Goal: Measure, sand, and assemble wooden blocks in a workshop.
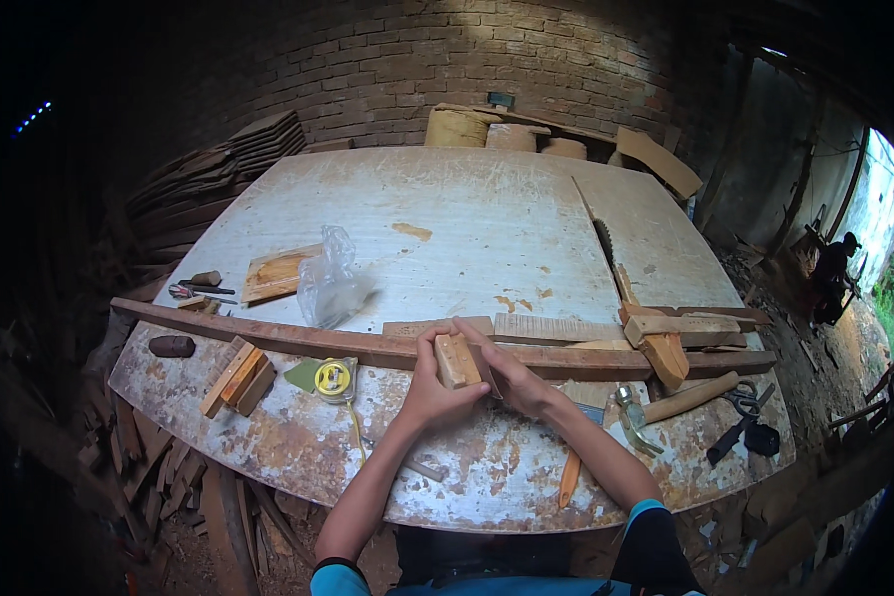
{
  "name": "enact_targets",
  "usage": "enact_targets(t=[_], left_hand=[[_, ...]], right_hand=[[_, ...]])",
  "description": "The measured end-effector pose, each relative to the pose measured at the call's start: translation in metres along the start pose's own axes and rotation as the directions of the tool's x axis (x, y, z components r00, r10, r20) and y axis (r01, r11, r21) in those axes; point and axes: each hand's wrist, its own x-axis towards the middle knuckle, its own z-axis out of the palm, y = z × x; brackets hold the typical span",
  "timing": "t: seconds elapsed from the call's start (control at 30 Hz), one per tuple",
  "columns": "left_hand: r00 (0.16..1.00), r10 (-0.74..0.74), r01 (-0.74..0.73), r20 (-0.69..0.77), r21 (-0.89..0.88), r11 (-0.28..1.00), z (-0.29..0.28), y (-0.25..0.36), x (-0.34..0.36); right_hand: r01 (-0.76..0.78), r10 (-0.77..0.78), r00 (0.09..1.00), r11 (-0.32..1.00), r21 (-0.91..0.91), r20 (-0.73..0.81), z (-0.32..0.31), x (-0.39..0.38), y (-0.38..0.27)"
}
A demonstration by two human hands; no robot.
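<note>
Over the front middle of the worktable, my left hand grips a small wooden block, its thumb along the near edge and its fingers around the left side. My right hand lies against the block's right side with its fingers reaching over the far end. Between that palm and the block shows the edge of a thin brown sheet, perhaps sandpaper; most of it is hidden. Just beyond both hands runs a long wooden beam. A yellow tape measure with its blade pulled out lies left of my left hand.
Right of my arms lie a hammer, scissors and an orange-handled tool. A handsaw rests behind wooden pieces. Left are stacked blocks, a plastic bag and a board. Wood scraps cover the floor.
</note>
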Motion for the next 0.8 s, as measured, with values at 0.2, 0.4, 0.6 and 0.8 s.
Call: enact_targets(t=[0.2, 0.4, 0.6, 0.8], left_hand=[[0.989, 0.046, -0.063, 0.140, 0.122, 0.991, -0.003, 0.014, 0.002], [0.990, 0.120, -0.113, 0.069, -0.095, 0.989, 0.027, 0.015, -0.018], [0.932, 0.344, -0.358, 0.115, 0.457, 0.814, 0.034, -0.007, -0.023], [0.835, 0.547, -0.472, -0.057, 0.438, 0.765, 0.035, -0.008, -0.022]], right_hand=[[-0.002, 0.002, 1.000, 1.000, -0.004, -0.019, -0.006, 0.000, 0.028], [-0.051, -0.037, 0.976, 0.918, -0.393, -0.214, 0.018, -0.015, -0.026], [-0.136, -0.108, 0.963, 0.596, -0.791, -0.247, 0.031, -0.024, -0.039], [-0.124, -0.123, 0.967, 0.531, -0.838, -0.221, 0.043, -0.024, -0.042]])
